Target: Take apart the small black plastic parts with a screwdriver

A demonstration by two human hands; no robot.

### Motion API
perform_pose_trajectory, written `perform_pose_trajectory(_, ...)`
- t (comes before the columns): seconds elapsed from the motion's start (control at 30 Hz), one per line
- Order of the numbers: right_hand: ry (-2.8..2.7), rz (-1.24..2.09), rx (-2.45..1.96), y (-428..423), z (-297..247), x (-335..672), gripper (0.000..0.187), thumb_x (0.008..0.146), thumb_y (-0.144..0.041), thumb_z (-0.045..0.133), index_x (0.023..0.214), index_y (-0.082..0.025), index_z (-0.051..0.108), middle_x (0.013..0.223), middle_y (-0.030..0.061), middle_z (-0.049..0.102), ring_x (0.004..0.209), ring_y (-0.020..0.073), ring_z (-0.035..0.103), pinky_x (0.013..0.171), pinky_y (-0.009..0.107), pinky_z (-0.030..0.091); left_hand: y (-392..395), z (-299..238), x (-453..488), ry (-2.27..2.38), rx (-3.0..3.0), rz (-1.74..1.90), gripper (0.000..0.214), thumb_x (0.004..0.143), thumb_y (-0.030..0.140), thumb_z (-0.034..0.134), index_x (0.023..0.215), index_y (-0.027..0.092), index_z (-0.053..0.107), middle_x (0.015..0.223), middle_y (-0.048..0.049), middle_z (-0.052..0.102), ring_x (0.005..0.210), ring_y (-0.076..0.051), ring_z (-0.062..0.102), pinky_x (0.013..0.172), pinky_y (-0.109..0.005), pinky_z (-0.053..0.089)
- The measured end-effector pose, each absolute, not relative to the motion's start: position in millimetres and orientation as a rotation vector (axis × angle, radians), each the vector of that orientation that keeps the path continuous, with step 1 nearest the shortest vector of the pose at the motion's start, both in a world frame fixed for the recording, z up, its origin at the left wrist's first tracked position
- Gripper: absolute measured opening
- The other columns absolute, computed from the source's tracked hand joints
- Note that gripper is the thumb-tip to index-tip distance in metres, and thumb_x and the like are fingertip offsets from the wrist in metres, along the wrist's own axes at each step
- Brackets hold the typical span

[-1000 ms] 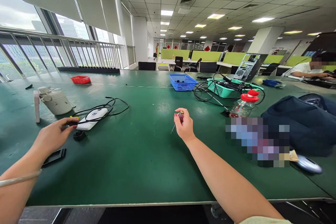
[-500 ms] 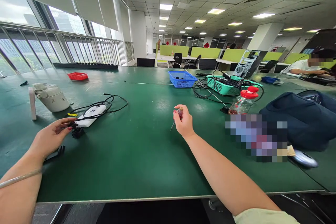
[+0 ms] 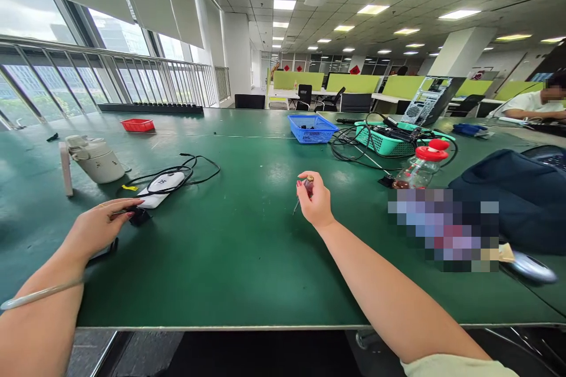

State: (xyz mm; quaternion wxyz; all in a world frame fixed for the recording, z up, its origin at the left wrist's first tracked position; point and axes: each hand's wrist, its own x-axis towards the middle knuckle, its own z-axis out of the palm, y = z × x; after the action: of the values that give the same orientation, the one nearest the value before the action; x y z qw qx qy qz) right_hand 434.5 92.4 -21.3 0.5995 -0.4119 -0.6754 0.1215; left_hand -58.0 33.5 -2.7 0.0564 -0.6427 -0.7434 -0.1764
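Note:
My right hand (image 3: 315, 201) is raised a little over the green table (image 3: 247, 247), fingers closed round a small screwdriver (image 3: 304, 189) whose thin tip points down and left. My left hand (image 3: 99, 227) rests on the table at the left, its fingers pinched on a small black part (image 3: 138, 216). Just beyond that part lies a white power bank (image 3: 161, 187) wrapped in a black cable (image 3: 194, 166). A flat black piece (image 3: 102, 250) lies beside my left wrist.
A cream kettle-like device (image 3: 97, 159) stands at the left, a red tray (image 3: 137, 124) far behind. A blue basket (image 3: 312, 127), a teal basket with cables (image 3: 389, 141), a red-capped bottle (image 3: 420, 168) and a dark bag (image 3: 508, 200) occupy the right. A person sits at the far right.
My left hand has slid the small black part slightly right and nearer to the power bank. My right hand keeps the screwdriver almost in place; the view has shifted a little.

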Motion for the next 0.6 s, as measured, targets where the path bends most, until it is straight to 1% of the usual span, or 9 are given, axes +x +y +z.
perform_pose_trajectory(0.1,-1.568,0.290,-0.956,92.4,-21.9,434.6,0.016,0.093,-0.037,0.051,0.104,-0.025,0.054,0.057,-0.0074,0.051,0.047,0.0130,0.047,0.056,0.026,0.042,34.2,-4.4,-61.1,-2.215,-1.983,-0.474,0.057,0.089,0.044,0.037,0.128,0.020,0.071,0.135,-0.0080,0.070,0.115,-0.028,0.067,0.094,-0.036,0.052)
perform_pose_trajectory(0.2,-1.568,0.291,-0.956,92.2,-21.9,434.8,0.017,0.093,-0.037,0.051,0.104,-0.024,0.054,0.057,-0.0072,0.051,0.047,0.0131,0.047,0.055,0.026,0.042,35.6,-6.4,-64.1,-2.221,-2.014,-0.400,0.058,0.090,0.045,0.037,0.131,0.018,0.070,0.137,-0.0101,0.069,0.118,-0.031,0.066,0.095,-0.039,0.052)
perform_pose_trajectory(0.33,-1.563,0.291,-0.961,91.9,-21.7,434.8,0.017,0.093,-0.037,0.051,0.103,-0.024,0.054,0.057,-0.0074,0.051,0.047,0.0128,0.047,0.055,0.026,0.042,38.9,-9.5,-66.2,-2.178,-2.042,-0.343,0.055,0.091,0.040,0.039,0.131,0.018,0.070,0.138,-0.0090,0.068,0.122,-0.029,0.064,0.102,-0.038,0.050)
perform_pose_trajectory(0.4,-1.562,0.294,-0.963,91.9,-22.0,434.8,0.016,0.093,-0.037,0.051,0.103,-0.024,0.054,0.056,-0.0077,0.050,0.047,0.0128,0.047,0.055,0.026,0.042,40.2,-10.4,-65.6,-2.169,-2.031,-0.306,0.055,0.093,0.038,0.037,0.132,0.018,0.069,0.140,-0.0079,0.067,0.124,-0.028,0.063,0.104,-0.038,0.049)
perform_pose_trajectory(0.5,-1.565,0.305,-0.965,92.1,-22.5,434.9,0.017,0.093,-0.038,0.051,0.103,-0.024,0.054,0.055,-0.0082,0.049,0.047,0.0130,0.047,0.056,0.027,0.042,41.4,-10.5,-63.5,-2.196,-1.994,-0.234,0.057,0.094,0.035,0.033,0.136,0.018,0.067,0.142,-0.0083,0.065,0.124,-0.028,0.064,0.105,-0.040,0.050)
perform_pose_trajectory(0.6,-1.561,0.312,-0.969,92.4,-22.7,434.9,0.017,0.093,-0.038,0.050,0.103,-0.025,0.054,0.055,-0.0083,0.049,0.047,0.0128,0.047,0.055,0.027,0.042,42.2,-10.5,-62.3,-2.195,-1.995,-0.218,0.057,0.094,0.034,0.033,0.136,0.016,0.066,0.143,-0.0102,0.064,0.122,-0.029,0.065,0.103,-0.041,0.050)
